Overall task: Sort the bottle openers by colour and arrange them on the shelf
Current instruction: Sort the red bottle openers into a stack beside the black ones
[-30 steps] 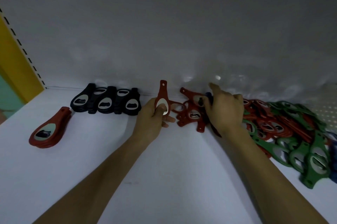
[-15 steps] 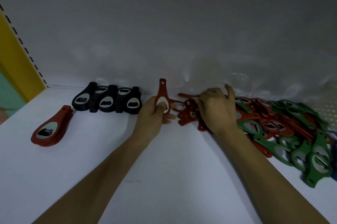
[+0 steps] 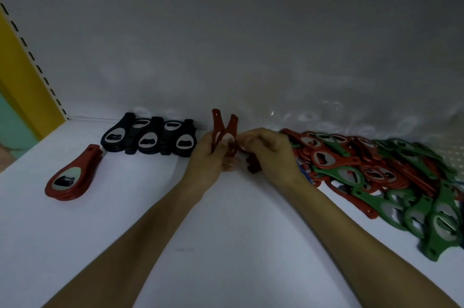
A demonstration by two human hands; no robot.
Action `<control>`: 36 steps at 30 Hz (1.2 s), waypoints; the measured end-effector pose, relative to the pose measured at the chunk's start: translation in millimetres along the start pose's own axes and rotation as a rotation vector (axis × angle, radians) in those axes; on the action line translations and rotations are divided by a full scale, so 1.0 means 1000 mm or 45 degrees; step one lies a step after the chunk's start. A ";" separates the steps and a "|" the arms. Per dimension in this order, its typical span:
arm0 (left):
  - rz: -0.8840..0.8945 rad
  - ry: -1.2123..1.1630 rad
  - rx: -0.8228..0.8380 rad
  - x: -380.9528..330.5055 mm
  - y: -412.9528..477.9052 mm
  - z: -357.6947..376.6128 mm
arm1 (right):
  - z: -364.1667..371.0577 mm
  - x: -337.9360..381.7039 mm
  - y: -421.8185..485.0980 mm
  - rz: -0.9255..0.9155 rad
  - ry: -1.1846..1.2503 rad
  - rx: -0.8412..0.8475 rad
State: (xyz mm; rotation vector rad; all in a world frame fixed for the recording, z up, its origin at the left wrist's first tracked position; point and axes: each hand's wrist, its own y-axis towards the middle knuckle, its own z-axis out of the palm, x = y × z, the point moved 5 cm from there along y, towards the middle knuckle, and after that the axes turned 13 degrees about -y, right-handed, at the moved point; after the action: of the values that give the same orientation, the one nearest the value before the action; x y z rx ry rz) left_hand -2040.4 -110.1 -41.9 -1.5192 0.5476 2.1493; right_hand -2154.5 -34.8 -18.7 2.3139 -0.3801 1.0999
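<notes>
Above shelf (image 3: pixel 75 232) | left hand (image 3: pixel 204 162) grips two red openers (image 3: pixel 216 123) | handles splayed

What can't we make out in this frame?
All head view.
1. Number of red openers in the left hand: its fingers cover the heads.
2. Whether the right hand pinches one: blurred, fingers overlap.
3. Extent of the mixed pile: cut by right edge.
4. Count in the red stack: too dim.

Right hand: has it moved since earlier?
Yes. The right hand moved left, off the mixed pile toward the black openers, carrying a red opener.
</notes>
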 end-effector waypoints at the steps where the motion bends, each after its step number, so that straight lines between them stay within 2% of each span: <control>1: -0.023 -0.014 -0.028 0.001 0.000 0.000 | -0.005 -0.003 0.001 0.011 -0.130 -0.079; 3: -0.038 -0.005 -0.050 0.003 0.000 0.000 | -0.009 -0.006 0.001 -0.076 -0.598 -0.086; 5: -0.024 -0.010 -0.057 0.003 -0.002 0.000 | -0.003 -0.008 0.000 -0.211 -0.997 0.084; 7: -0.017 -0.039 -0.060 0.001 -0.003 0.001 | 0.002 -0.006 0.000 -0.259 -1.172 0.176; 10: -0.034 -0.114 -0.089 0.000 -0.002 -0.001 | 0.012 0.003 0.003 -0.337 -1.428 0.203; 12: -0.054 -0.158 -0.110 0.001 -0.002 -0.004 | 0.008 0.007 0.003 -0.299 -1.389 0.092; 15: -0.074 -0.156 -0.119 0.002 -0.002 -0.005 | -0.014 0.011 0.000 -0.229 -1.079 -0.253; 17: -0.091 -0.105 -0.072 0.004 -0.001 -0.003 | -0.018 0.016 -0.008 -0.286 -0.900 -0.386; 19: -0.101 -0.059 -0.006 0.004 -0.003 0.002 | -0.006 0.022 -0.015 -0.345 -0.774 -0.282; 21: -0.083 -0.148 0.046 0.001 -0.005 0.005 | 0.009 0.029 -0.023 -0.447 -0.686 -0.138; 24: -0.145 -0.290 -0.040 -0.001 -0.003 -0.001 | 0.014 0.029 -0.023 -0.546 -0.648 -0.046; 27: -0.117 -0.125 -0.001 -0.002 -0.004 0.000 | 0.015 0.027 -0.021 -0.569 -0.583 0.066; 29: -0.075 -0.082 -0.035 -0.002 -0.005 -0.002 | 0.006 0.026 -0.020 -0.505 -0.522 0.027; 31: -0.062 -0.084 -0.055 -0.001 -0.004 -0.002 | -0.016 0.024 -0.012 -0.413 -0.612 -0.141; 32: -0.072 -0.099 -0.058 -0.002 -0.004 -0.002 | -0.026 0.021 -0.006 -0.372 -0.713 -0.151; 33: -0.091 -0.136 -0.051 -0.002 -0.005 0.000 | -0.033 0.017 -0.001 -0.330 -0.864 -0.066; 36: -0.141 -0.274 -0.021 -0.003 -0.008 0.004 | -0.038 -0.002 0.005 -0.246 -1.261 0.372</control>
State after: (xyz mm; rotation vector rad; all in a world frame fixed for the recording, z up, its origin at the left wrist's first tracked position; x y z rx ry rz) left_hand -2038.1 -101.8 -38.4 -1.2743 0.3645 2.2002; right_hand -2182.1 -17.0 1.0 2.9436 -0.3413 -0.1735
